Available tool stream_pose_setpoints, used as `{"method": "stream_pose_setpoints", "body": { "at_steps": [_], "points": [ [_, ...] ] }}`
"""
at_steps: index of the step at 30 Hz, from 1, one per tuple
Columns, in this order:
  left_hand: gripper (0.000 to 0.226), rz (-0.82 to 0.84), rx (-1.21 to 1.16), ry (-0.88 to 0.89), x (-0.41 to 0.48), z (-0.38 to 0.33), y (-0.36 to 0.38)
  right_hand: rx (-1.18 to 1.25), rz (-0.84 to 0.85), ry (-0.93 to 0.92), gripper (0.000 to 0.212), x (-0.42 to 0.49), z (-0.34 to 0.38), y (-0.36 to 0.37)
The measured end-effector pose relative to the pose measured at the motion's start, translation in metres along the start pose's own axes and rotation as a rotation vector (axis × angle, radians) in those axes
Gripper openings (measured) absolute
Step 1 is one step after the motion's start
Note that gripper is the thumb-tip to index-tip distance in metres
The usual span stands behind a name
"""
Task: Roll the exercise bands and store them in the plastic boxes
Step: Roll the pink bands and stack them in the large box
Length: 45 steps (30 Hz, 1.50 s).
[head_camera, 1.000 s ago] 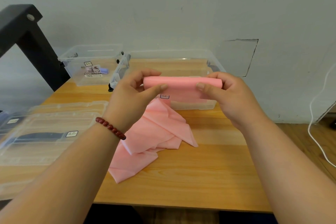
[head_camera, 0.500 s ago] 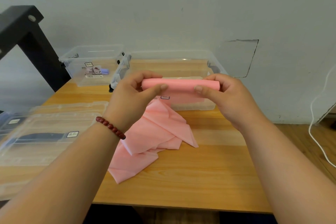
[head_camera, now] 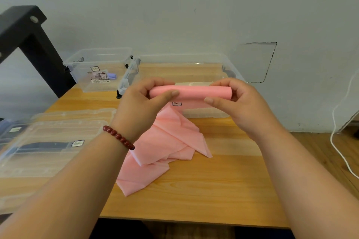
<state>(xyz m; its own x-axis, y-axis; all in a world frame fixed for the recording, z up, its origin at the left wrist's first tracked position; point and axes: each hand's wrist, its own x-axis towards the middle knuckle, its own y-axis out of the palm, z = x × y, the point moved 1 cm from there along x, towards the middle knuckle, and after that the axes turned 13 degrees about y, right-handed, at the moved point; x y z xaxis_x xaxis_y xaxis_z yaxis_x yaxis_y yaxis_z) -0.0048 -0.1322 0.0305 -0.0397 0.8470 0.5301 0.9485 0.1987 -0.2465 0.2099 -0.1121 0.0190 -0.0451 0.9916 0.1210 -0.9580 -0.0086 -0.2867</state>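
Head view: left hand (head_camera: 139, 103) and right hand (head_camera: 239, 103) fingers clamped on rolled pink exercise band (head_camera: 191, 92), its loose tail draped on the desk (head_camera: 223, 190) centre.

matt pink band (head_camera: 165, 141), clear glossy plastic boxes (head_camera: 194, 60), wood table (head_camera: 194, 196)

wall (head_camera: 194, 6): pale grey, rectangular patch outline at right | table (head_camera: 213, 190): light wood, against wall | floor (head_camera: 318, 145): wood, right side | frame (head_camera: 29, 40): black, left | cable (head_camera: 336, 141): white, right

Soft even daylight, faint shadows, slight softness, wide-angle bending at edges.
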Motion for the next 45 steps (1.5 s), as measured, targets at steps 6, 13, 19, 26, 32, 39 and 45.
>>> {"method": "stream_pose_setpoints", "body": {
  "at_steps": [6, 13, 19, 26, 32, 39, 45],
  "points": [
    [0.023, 0.081, 0.023, 0.014, -0.0035, -0.0017, -0.0005, -0.001, -0.05, -0.018, 0.011, 0.0007, 0.0012, 0.0],
    [0.015, 0.007, 0.006, 0.011, -0.0002, 0.0003, -0.001, -0.004, -0.002, -0.003, 0.025, -0.0002, 0.0009, 0.0015],
    [0.027, 0.034, -0.018, 0.033, -0.0009, -0.0005, -0.0018, -0.015, -0.039, 0.015, 0.011, 0.0005, 0.0004, 0.0007],
    [0.017, -0.01, 0.0, 0.0, -0.0012, 0.0027, -0.0006, -0.044, -0.011, -0.012, 0.019, -0.0002, 0.0004, 0.0023],
    [0.022, 0.017, -0.015, 0.016, -0.0019, 0.0002, -0.0007, -0.044, -0.046, -0.007, 0.009, 0.001, 0.0007, 0.0022],
    [0.023, -0.009, -0.015, 0.0, -0.0027, 0.003, -0.0009, 0.034, 0.01, -0.012, 0.02, 0.001, -0.0008, 0.0026],
    [0.028, -0.012, 0.005, -0.003, 0.0003, 0.0008, -0.0011, 0.066, -0.038, -0.003, 0.011, -0.0002, 0.0023, 0.0032]
  ]
}}
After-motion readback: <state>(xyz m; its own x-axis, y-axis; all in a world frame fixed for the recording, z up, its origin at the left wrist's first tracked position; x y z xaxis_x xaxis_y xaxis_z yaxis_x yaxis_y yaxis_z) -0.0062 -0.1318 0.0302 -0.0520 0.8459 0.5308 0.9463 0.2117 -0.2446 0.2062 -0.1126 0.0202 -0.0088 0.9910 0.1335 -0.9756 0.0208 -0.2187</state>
